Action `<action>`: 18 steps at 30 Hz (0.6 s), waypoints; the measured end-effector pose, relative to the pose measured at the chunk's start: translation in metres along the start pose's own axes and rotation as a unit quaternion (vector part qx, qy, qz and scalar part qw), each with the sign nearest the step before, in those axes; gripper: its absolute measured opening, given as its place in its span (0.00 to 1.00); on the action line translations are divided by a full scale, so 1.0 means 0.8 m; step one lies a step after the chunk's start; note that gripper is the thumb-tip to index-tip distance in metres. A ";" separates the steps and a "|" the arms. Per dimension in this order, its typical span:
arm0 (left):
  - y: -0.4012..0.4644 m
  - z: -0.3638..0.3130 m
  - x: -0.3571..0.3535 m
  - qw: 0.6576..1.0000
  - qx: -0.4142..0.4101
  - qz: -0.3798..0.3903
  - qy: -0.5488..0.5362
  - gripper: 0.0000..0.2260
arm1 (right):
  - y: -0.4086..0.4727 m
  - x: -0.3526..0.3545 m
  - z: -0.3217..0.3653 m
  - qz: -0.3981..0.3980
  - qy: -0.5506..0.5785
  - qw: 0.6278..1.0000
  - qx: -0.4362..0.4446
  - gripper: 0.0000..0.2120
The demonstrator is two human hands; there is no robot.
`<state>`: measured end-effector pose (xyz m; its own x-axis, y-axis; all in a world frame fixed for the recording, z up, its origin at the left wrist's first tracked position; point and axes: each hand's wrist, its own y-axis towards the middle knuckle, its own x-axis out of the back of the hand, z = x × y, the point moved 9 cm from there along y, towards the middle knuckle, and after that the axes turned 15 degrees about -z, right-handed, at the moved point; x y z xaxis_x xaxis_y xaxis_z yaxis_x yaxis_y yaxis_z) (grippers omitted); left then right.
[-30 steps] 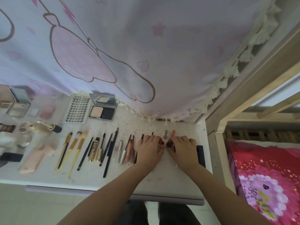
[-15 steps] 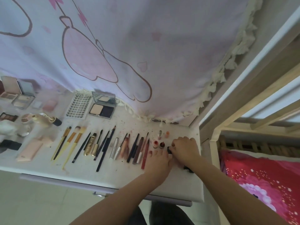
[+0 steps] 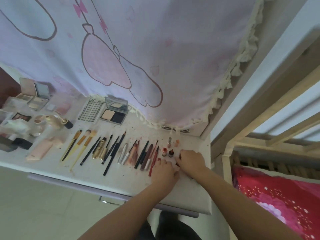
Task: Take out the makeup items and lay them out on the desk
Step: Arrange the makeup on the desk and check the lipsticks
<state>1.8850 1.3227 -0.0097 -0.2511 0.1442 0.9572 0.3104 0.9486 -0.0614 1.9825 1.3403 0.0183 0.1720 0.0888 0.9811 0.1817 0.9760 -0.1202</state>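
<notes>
Makeup lies in rows on the white desk (image 3: 121, 179). Brushes (image 3: 81, 144), pencils and liners (image 3: 112, 153) and lip pencils (image 3: 147, 156) run left to right. Right of them stand small bottles (image 3: 167, 152), with a tube (image 3: 169, 142) and an orange piece (image 3: 176, 143) behind. My left hand (image 3: 164, 172) rests on the desk by the red pencil, fingers loosely bent. My right hand (image 3: 190, 161) sits just right of the bottles, its fingers curled over a small dark item (image 3: 177, 164) that is mostly hidden.
Open compacts (image 3: 114, 111), a lash tray (image 3: 90, 110), palettes (image 3: 32, 97), a gold bottle (image 3: 55, 122) and a pink tube (image 3: 40, 151) fill the left and back. A pink curtain (image 3: 138, 58) hangs over the desk's back. A wooden bed frame (image 3: 259, 135) with red bedding (image 3: 277, 196) stands right.
Both hands slid back from the small bottles towards the desk's front right, uncovering the lip pencils and bottles. The view swung left and tilted.
</notes>
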 end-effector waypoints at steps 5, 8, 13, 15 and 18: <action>-0.012 0.008 0.039 0.995 -0.053 -0.053 -0.059 0.14 | -0.025 -0.001 -0.001 0.048 0.184 0.974 -0.125 0.23; -0.022 0.016 0.073 0.986 -0.104 -0.081 -0.099 0.13 | -0.042 0.013 0.013 0.049 0.294 0.944 -0.141 0.23; -0.032 0.023 0.106 0.979 -0.123 -0.010 -0.165 0.11 | -0.062 0.049 0.036 0.007 0.382 0.912 -0.152 0.18; -0.034 0.025 0.116 0.973 -0.131 0.008 -0.188 0.11 | -0.071 0.059 0.046 -0.007 0.444 0.884 -0.149 0.17; -0.036 0.035 0.119 0.961 -0.111 0.058 -0.247 0.11 | -0.085 0.063 0.058 -0.007 0.511 0.849 -0.133 0.13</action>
<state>1.8267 1.3170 0.0754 -0.5905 0.4130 0.6934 0.5368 0.8425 -0.0447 1.9337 1.2873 0.0827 0.8939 -0.2740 0.3547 0.3796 0.8836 -0.2741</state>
